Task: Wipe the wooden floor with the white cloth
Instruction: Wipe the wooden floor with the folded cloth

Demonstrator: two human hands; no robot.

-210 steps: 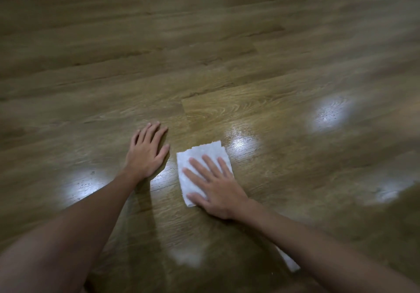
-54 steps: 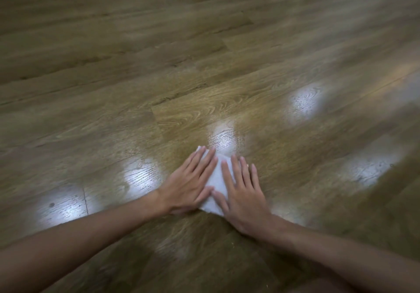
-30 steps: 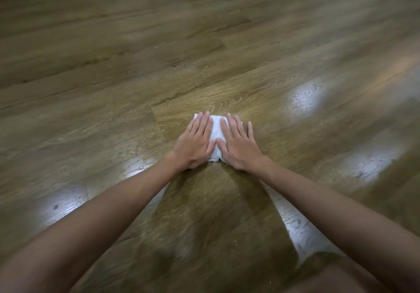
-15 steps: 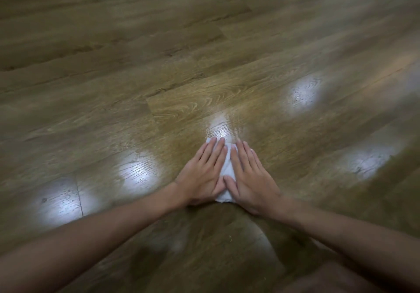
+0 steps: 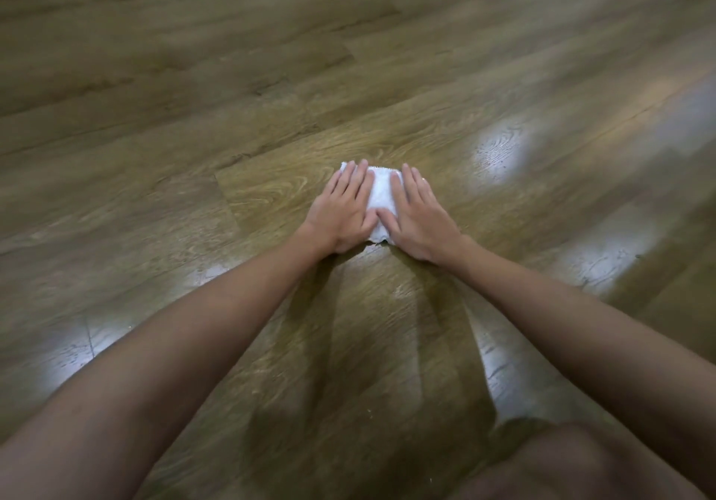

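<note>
A wooden floor (image 5: 155,120) of long brown planks fills the view, with pale patches of reflected light (image 5: 66,348) at the lower left. A bare forearm reaches in from that corner to the left hand (image 5: 343,211), which lies palm down with its fingers straight and close together, pressing on the left part of the white cloth (image 5: 379,197). The cloth sits flat on the floor near the middle of the view — a small bunched pad, its far edge showing just past the fingertips and its near edge peeking out between the two wrists. The right hand (image 5: 420,216) lies flat beside the left, fingers likewise extended, covering the cloth's right part; the two thumbs meet or nearly meet over the cloth. Neither hand curls round the fabric. Further right, more bright reflections (image 5: 499,147) sit on the planks, and a bare knee (image 5: 573,464) shows at the lower right edge — blurred
</note>
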